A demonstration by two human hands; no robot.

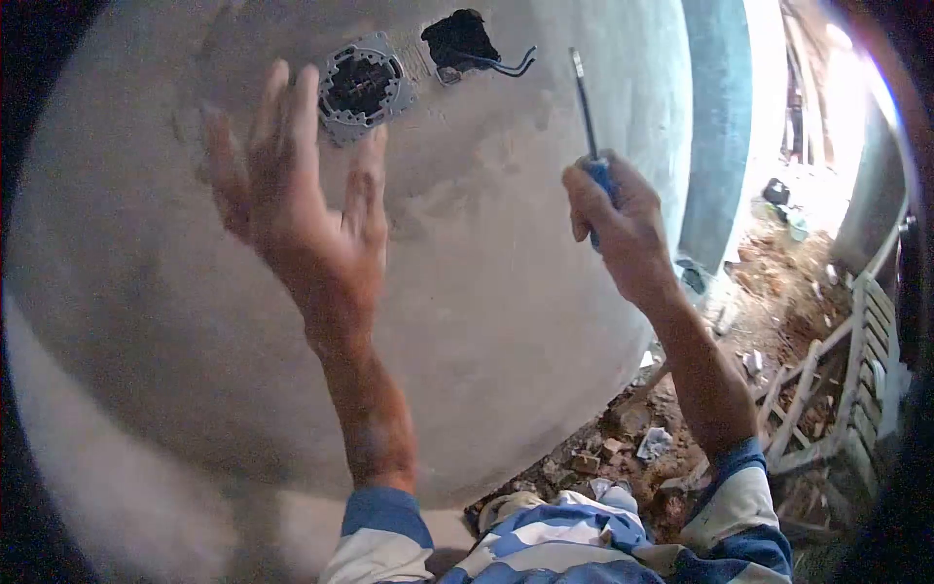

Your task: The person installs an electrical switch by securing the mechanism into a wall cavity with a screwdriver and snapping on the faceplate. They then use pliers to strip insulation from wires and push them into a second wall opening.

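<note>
My left hand [306, 200] is raised before the grey wall with its fingers spread, slightly blurred. Its fingertips are right at the edge of a round grey metal mounting frame [397, 94] with a toothed inner ring, which sits against the wall. To the right of that frame is a dark square wall opening [459, 37], from which two thin wires [511, 68] stick out and curve upward. My right hand [623, 219] is wrapped round the blue handle of a screwdriver [587, 112]. The shaft points up, its tip apart from the wall.
A bluish pillar edge [718, 127] borders the wall at the right, with a bright doorway beyond. Rubble and broken pieces [623, 448] cover the ground below. A slatted wooden frame [856, 380] leans at the far right.
</note>
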